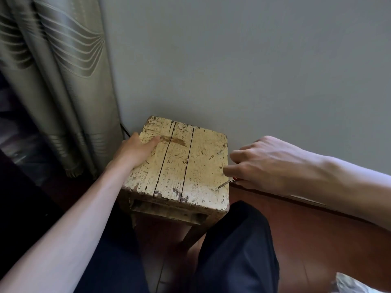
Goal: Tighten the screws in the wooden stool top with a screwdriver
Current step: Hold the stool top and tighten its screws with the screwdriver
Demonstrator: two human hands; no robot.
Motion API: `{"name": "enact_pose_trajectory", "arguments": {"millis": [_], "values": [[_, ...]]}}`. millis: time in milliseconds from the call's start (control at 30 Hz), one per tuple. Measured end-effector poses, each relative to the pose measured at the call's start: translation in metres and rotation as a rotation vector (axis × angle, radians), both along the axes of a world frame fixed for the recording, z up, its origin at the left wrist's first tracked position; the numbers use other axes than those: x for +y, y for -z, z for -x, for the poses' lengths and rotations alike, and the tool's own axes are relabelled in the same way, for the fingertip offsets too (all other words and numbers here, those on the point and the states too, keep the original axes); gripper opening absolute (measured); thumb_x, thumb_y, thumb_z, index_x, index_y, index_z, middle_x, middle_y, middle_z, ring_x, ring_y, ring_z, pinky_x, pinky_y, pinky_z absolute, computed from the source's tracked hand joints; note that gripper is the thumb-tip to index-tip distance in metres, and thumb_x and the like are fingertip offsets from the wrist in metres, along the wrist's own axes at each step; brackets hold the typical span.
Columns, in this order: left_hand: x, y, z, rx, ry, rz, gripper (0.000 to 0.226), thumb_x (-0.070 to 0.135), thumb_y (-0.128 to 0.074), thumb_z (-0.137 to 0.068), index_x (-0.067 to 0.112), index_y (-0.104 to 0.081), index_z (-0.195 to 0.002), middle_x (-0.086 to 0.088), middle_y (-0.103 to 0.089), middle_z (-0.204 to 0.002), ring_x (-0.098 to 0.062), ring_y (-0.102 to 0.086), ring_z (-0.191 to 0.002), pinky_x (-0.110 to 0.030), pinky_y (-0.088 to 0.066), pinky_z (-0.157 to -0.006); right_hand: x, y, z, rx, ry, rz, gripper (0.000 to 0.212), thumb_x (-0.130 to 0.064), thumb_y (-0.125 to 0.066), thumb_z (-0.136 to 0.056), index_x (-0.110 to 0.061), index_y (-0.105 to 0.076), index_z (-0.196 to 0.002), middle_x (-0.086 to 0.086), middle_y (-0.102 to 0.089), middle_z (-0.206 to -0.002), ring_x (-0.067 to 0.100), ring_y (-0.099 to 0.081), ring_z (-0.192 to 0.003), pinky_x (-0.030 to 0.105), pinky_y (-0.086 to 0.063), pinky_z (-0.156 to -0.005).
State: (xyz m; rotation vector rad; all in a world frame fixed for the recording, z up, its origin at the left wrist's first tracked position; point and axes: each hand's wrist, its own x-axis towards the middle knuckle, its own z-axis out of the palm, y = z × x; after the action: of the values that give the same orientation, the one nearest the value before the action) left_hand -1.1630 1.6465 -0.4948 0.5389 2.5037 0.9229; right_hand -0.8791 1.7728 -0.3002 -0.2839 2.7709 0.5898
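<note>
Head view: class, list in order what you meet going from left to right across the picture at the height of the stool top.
curtain → left hand → wooden stool top → screwdriver → right hand

The stool top [179, 157] is a worn rectangle of cream-yellow painted wood, lying level. Two dark cracks run from its front edge to its back edge, and the paint is chipped and stained, most heavily along the front edge. A left hand [135, 151] lies over its left edge, thumb on top. A small screw [219, 152] sits near the right edge of the stool top. The screwdriver [223, 184] slants low over the front right corner, its thin metal shaft tip touching the wood there. Its handle is mostly hidden inside the right hand [260, 163], which grips it just off the right edge.
</note>
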Motion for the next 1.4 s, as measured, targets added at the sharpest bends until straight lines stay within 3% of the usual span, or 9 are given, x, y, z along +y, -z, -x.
{"name": "enact_pose_trajectory", "arguments": {"millis": [167, 467, 633, 733, 833, 1000, 1133, 1267, 1400], "values": [[0.000, 0.000, 0.000, -0.002, -0.008, -0.002, 0.106, 0.088, -0.043, -0.084, 0.017, -0.026, -0.162, -0.010, -0.034, -0.165, -0.037, -0.037, -0.148, -0.054, -0.038, -0.114, 0.005, 0.001, 0.003, -0.002, -0.030, 0.020, 0.024, -0.042, -0.038, -0.108, -0.029, -0.058, -0.111, -0.010, -0.059, -0.094, 0.021, -0.063, -0.090, 0.041, -0.056, -0.075], [0.001, 0.001, 0.000, 0.005, -0.010, -0.005, 0.106, 0.086, -0.044, -0.086, 0.017, -0.023, -0.163, -0.008, -0.029, -0.167, -0.035, -0.031, -0.151, -0.054, -0.033, -0.116, 0.011, 0.010, 0.001, 0.059, 0.079, -0.009, 0.030, -0.052, -0.044, -0.101, -0.024, -0.056, -0.098, -0.006, -0.066, -0.082, 0.024, -0.063, -0.072, 0.033, -0.037, -0.059], [0.002, 0.001, 0.002, 0.007, -0.010, -0.009, 0.105, 0.088, -0.044, -0.084, 0.016, -0.029, -0.160, -0.009, -0.037, -0.163, -0.036, -0.039, -0.146, -0.052, -0.039, -0.112, -0.003, 0.016, 0.003, 0.172, 0.369, 0.065, 0.026, -0.042, -0.058, -0.091, -0.017, -0.059, -0.082, -0.001, -0.052, -0.068, 0.024, -0.054, -0.060, 0.033, -0.048, -0.057], [0.001, 0.000, 0.001, 0.010, -0.012, -0.012, 0.104, 0.088, -0.044, -0.084, 0.017, -0.030, -0.160, -0.009, -0.038, -0.163, -0.036, -0.040, -0.145, -0.052, -0.040, -0.111, -0.005, 0.017, 0.006, 0.187, 0.645, 0.173, 0.029, -0.042, -0.065, -0.088, -0.014, -0.063, -0.081, 0.005, -0.061, -0.079, 0.030, -0.061, -0.070, 0.034, -0.052, -0.060], [0.000, -0.001, 0.001, 0.011, -0.004, -0.015, 0.103, 0.087, -0.043, -0.085, 0.018, -0.029, -0.160, -0.008, -0.036, -0.164, -0.035, -0.039, -0.146, -0.051, -0.040, -0.112, -0.003, 0.018, 0.005, 0.189, 0.747, 0.227, 0.029, -0.045, -0.067, -0.088, -0.017, -0.066, -0.082, 0.005, -0.067, -0.087, 0.029, -0.065, -0.076, 0.030, -0.049, -0.058], [-0.001, -0.002, 0.000, 0.003, -0.001, -0.018, 0.105, 0.087, -0.043, -0.085, 0.018, -0.027, -0.162, -0.008, -0.034, -0.165, -0.035, -0.036, -0.148, -0.051, -0.038, -0.113, -0.002, 0.011, -0.003, 0.094, 0.535, 0.216, 0.012, -0.046, -0.063, -0.092, -0.036, -0.057, -0.093, -0.013, -0.059, -0.079, 0.012, -0.060, -0.069, 0.025, -0.042, -0.053], [-0.001, -0.002, -0.001, 0.007, 0.002, -0.014, 0.104, 0.087, -0.042, -0.085, 0.016, -0.028, -0.161, -0.009, -0.037, -0.163, -0.035, -0.039, -0.146, -0.050, -0.040, -0.110, 0.005, 0.006, -0.006, 0.026, 0.188, 0.022, 0.014, -0.042, -0.051, -0.101, -0.031, -0.058, -0.105, -0.008, -0.064, -0.084, 0.022, -0.064, -0.073, 0.031, -0.044, -0.058], [-0.001, 0.000, 0.000, 0.026, 0.005, -0.003, 0.105, 0.087, -0.041, -0.086, 0.014, -0.028, -0.161, -0.009, -0.036, -0.164, -0.035, -0.039, -0.146, -0.049, -0.040, -0.109, 0.014, 0.004, -0.007, 0.084, -0.151, -0.079, 0.021, -0.030, -0.054, -0.104, -0.019, -0.061, -0.088, -0.004, -0.055, -0.070, 0.023, -0.059, -0.062, 0.037, -0.051, -0.049], [0.000, 0.003, 0.001, 0.023, 0.004, 0.006, 0.107, 0.088, -0.040, -0.085, 0.015, -0.026, -0.161, -0.008, -0.034, -0.165, -0.035, -0.038, -0.147, -0.050, -0.040, -0.109, 0.018, 0.011, -0.008, 0.124, -0.197, -0.068, 0.026, -0.025, -0.053, -0.101, -0.016, -0.060, -0.078, -0.003, -0.054, -0.064, 0.022, -0.056, -0.055, 0.036, -0.049, -0.041]]}}
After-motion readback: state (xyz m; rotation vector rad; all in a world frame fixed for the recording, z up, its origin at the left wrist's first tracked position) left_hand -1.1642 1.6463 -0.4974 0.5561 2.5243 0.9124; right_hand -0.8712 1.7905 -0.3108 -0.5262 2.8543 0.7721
